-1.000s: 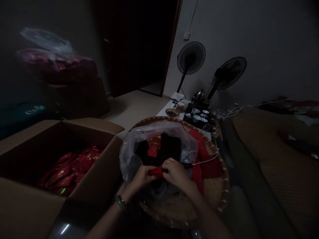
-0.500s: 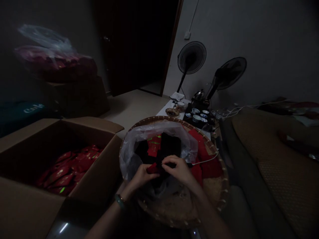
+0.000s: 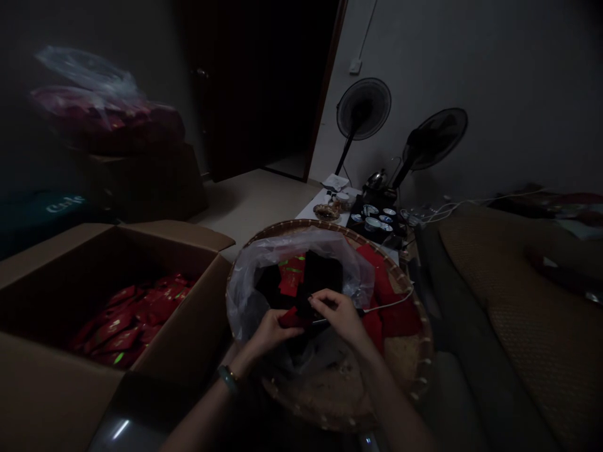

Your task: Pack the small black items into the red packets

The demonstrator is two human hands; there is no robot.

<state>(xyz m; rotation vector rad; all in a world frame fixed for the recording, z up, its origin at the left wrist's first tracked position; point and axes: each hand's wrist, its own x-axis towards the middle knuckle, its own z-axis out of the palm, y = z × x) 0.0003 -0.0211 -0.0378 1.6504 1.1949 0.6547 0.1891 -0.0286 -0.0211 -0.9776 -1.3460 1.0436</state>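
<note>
My left hand (image 3: 267,331) is closed on a small red packet (image 3: 288,318) over a round woven basket (image 3: 405,370). Just to its right, my right hand (image 3: 340,315) pinches something dark and thin at the packet's end; I cannot make out what it is. Behind both hands a clear plastic bag (image 3: 249,276) lies open in the basket, with dark pieces and more red packets (image 3: 292,276) inside. Flat red sheets (image 3: 391,307) lie along the basket's right side.
An open cardboard box (image 3: 56,389) at the left holds several red packets (image 3: 127,320). A bagged red pile (image 3: 108,119) sits on boxes at the back left. Two standing fans (image 3: 362,110) and a low table with tea ware (image 3: 372,216) stand behind. A sofa (image 3: 518,314) fills the right.
My right hand has lifted a little and drawn back from the packet, its fingers now pinched higher. The left hand keeps the red packet almost in place.
</note>
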